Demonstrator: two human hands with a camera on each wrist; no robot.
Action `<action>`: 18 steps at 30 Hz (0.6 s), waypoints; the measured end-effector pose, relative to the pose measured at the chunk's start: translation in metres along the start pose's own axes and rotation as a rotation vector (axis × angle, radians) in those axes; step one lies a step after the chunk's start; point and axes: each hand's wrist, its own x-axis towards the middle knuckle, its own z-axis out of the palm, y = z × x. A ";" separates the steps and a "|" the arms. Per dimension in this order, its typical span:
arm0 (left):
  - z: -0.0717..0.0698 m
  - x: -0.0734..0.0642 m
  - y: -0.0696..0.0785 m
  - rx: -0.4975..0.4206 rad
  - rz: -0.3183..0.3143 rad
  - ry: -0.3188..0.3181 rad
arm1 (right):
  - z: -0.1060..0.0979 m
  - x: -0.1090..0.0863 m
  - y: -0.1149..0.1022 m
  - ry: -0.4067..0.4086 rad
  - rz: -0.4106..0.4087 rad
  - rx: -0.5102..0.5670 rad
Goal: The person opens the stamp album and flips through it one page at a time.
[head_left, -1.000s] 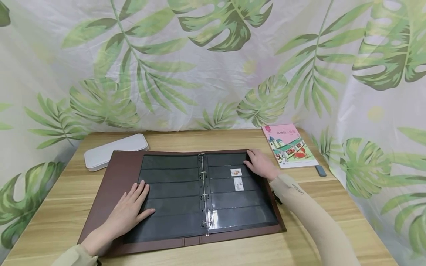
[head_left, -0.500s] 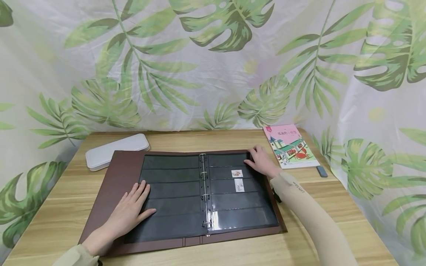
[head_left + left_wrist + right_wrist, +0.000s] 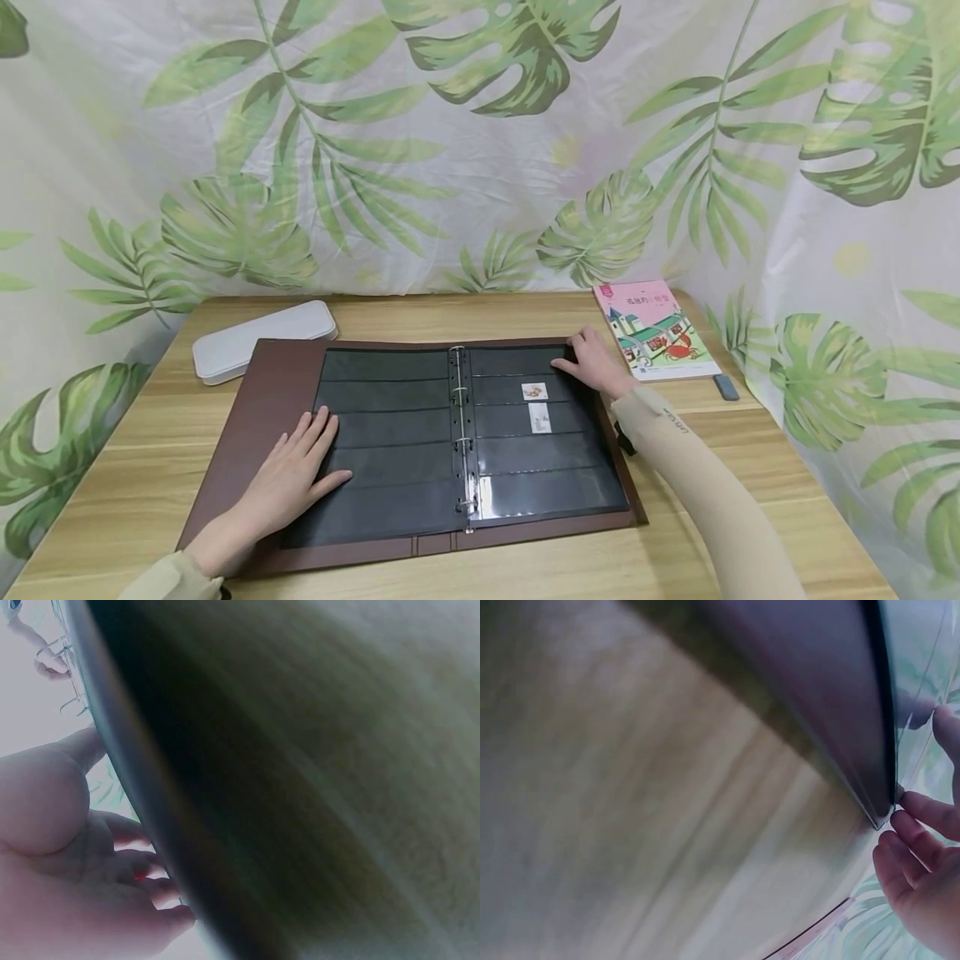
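Note:
A brown ring-binder stamp album lies spread on the table in the head view, showing black pocketed pages. My left hand rests flat on the left page, fingers straight and thumb spread. At the top right corner of the right page is my right hand. Its thumb touches the page, and the right wrist view has its index fingertip at the corner edge, the other fingers loosely bent. Two small stamps sit in the right page's pockets: an upper one and a lower one.
Metal rings run down the album's middle. A white case lies behind its left corner, partly hidden by the cover. A pink picture book and a small blue-grey block lie to the right. A leaf-patterned cloth hangs behind the wooden table.
My right fingers have shifted slightly right toward the page's outer corner. The left hand stays on the left page, and the album and stamps keep their places.

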 end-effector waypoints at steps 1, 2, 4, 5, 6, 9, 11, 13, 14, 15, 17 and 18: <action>0.000 0.000 0.000 -0.002 0.000 0.001 | 0.000 0.000 0.001 0.008 0.000 0.008; 0.000 0.000 0.001 -0.003 0.001 0.002 | 0.000 0.001 0.001 0.014 0.000 0.024; -0.001 0.001 0.001 -0.004 0.001 0.003 | 0.000 0.002 0.003 0.023 0.006 0.051; -0.001 0.001 0.001 -0.004 0.001 0.003 | 0.000 0.002 0.004 0.026 0.008 0.061; 0.000 0.001 0.001 -0.003 0.001 0.001 | 0.000 0.003 0.005 0.029 0.010 0.068; 0.000 0.000 0.002 0.001 0.000 -0.001 | -0.001 0.006 0.007 0.036 -0.002 0.102; 0.000 0.000 0.002 0.002 0.003 0.005 | -0.002 0.008 0.008 0.044 -0.017 0.149; 0.000 0.000 0.003 0.002 0.003 0.006 | -0.004 0.009 0.008 0.050 -0.030 0.197; -0.001 -0.001 0.003 0.001 0.003 0.008 | -0.006 0.010 0.008 0.057 -0.033 0.220; -0.001 -0.001 0.003 -0.002 0.004 0.012 | -0.008 0.011 0.008 0.063 -0.030 0.242; -0.001 -0.001 0.003 -0.004 0.001 0.011 | -0.013 0.011 0.006 0.071 -0.013 0.270; -0.002 -0.001 0.003 -0.005 -0.003 0.007 | -0.016 0.011 0.006 0.072 0.000 0.284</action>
